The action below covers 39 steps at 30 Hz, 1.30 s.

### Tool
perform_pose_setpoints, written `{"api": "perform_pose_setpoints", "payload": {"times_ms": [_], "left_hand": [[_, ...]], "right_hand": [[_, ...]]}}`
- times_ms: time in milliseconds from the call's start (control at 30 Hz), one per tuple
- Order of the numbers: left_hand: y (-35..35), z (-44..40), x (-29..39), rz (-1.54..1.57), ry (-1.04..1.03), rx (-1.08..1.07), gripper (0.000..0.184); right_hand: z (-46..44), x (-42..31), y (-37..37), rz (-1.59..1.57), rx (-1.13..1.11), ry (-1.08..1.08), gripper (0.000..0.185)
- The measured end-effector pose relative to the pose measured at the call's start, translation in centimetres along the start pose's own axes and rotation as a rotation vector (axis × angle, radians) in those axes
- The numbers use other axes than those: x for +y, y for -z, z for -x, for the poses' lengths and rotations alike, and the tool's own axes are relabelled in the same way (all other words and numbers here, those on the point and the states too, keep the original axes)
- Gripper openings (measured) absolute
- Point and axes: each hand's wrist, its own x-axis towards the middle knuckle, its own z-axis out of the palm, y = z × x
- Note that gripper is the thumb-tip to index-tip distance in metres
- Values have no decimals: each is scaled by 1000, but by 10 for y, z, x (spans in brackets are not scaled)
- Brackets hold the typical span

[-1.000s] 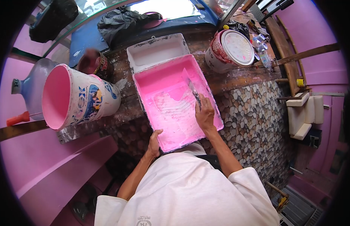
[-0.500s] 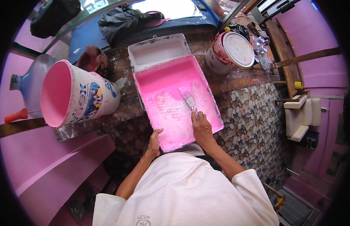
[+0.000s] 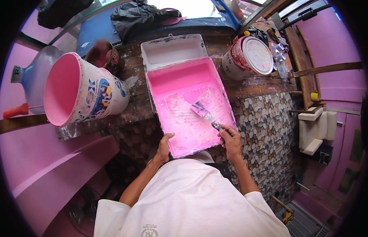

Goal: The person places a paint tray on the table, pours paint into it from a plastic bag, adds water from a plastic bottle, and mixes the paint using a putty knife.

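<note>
A paint tray (image 3: 162, 81) coated in pink paint tilts toward my body, its far end on the wooden bench. My left hand (image 3: 164, 147) grips the tray's near left corner, thumb over the rim and the other fingers hidden underneath. In my right hand (image 3: 230, 141) is a putty knife (image 3: 206, 114), held by its dark, paint-smeared handle. Its blade rests over the tray's ribbed floor, pointing up and left. Thicker pink paint lies toward the far end, while the ribs show through in the middle. Behind it sits a second, whitish tray (image 3: 174, 51).
A large white bucket (image 3: 106, 94) with a pink inside lies tipped at the left, near a blue water jug (image 3: 39, 79) and an orange-handled screwdriver (image 3: 16, 111). A dark can (image 3: 105, 57) stands behind. At the right is a lidded paint pail (image 3: 247, 57). Pebble-patterned flooring (image 3: 267, 130) lies below.
My right hand has moved right and slightly down with the putty knife, whose blade now slants more to the left. My left hand keeps its hold on the tray. The view has shifted slightly.
</note>
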Motion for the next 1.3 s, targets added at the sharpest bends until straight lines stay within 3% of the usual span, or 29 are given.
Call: {"api": "perform_pose_setpoints", "payload": {"times_ms": [333,433,500,567,633,700,767,833,900,933,967,1033,1100,1200,1300], "left_hand": [[-2,-1,-1,-49,-23,61,46],[-7,6,4,-62,-45,75,45],[-8,8,7,-17,2,6,43],[1,-1,-6,-61,-60,41,42],[3,-2,-8,-112,-120,75,41],[0,-1,-4,-35,-44,20,40],[1,-3,-5,-39,-37,17,41],[5,-4,-9,-38,-29,26,42],[5,-5,-10,-86,-86,57,44],[5,-6,-9,-86,-88,56,44],[5,-6,-7,-29,-24,10,45],[7,-7,-8,29,41,-32,47],[9,-10,-11,4,25,2,48],[9,-10,-12,-9,9,19,49],[1,-2,-3,-27,14,22,48]], "right_hand": [[-50,-10,-43,-2,-63,37,24],[-62,-19,-33,-44,21,170,24],[-74,-13,-24,242,174,343,23],[-84,-12,-26,315,218,351,23],[-99,-1,-38,524,387,675,24],[-98,0,-49,498,345,654,24],[-93,-10,-58,62,-16,165,25],[-95,-11,-61,114,23,242,24],[-101,-6,-62,420,257,511,23],[-105,2,-67,428,272,611,22],[-108,7,-66,428,272,614,22],[-104,4,-70,205,-35,353,21],[-103,-1,-71,160,-12,338,21],[-108,7,-79,346,234,567,23],[-106,15,-91,229,-45,311,24]]}}
